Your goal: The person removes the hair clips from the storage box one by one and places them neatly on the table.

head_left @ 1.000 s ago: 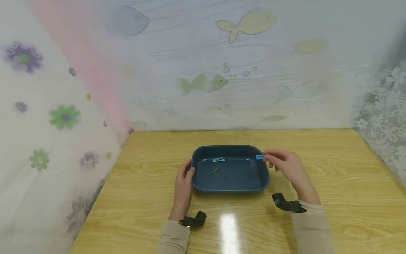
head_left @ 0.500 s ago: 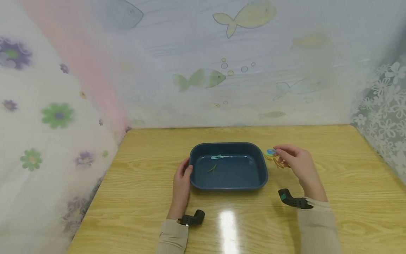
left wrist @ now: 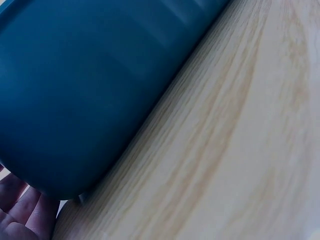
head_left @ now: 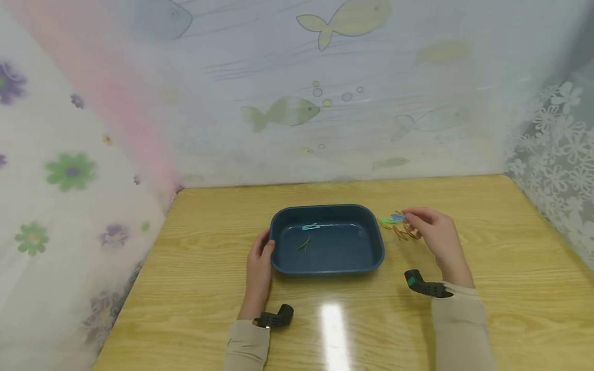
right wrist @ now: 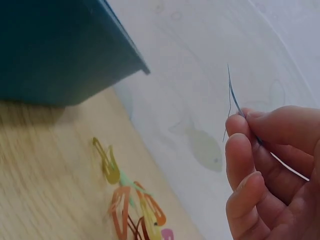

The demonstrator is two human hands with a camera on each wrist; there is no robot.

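Observation:
My left hand holds the left end of a dark blue plastic basin, its thumb at the rim and the fingers along the outer wall. Inside the basin lie a light blue snap hair clip and a thin olive-green clip. Right of the basin, my right hand pinches a blue snap hair clip between thumb and fingertips, seen edge-on in the right wrist view. Below that hand, several loose hair clips lie on the table: an olive one, an orange one, a green one and others.
The wood-grain table runs back to a pale curtain printed with fish. A flowered curtain hangs along the left side and a floral one at the right. Black wrist cameras stick out inward from both cuffs.
My right hand has moved right with the blue hair clip, from the basin's right rim to above the loose clips, which now show. My left hand stays at the basin; the view has shifted slightly.

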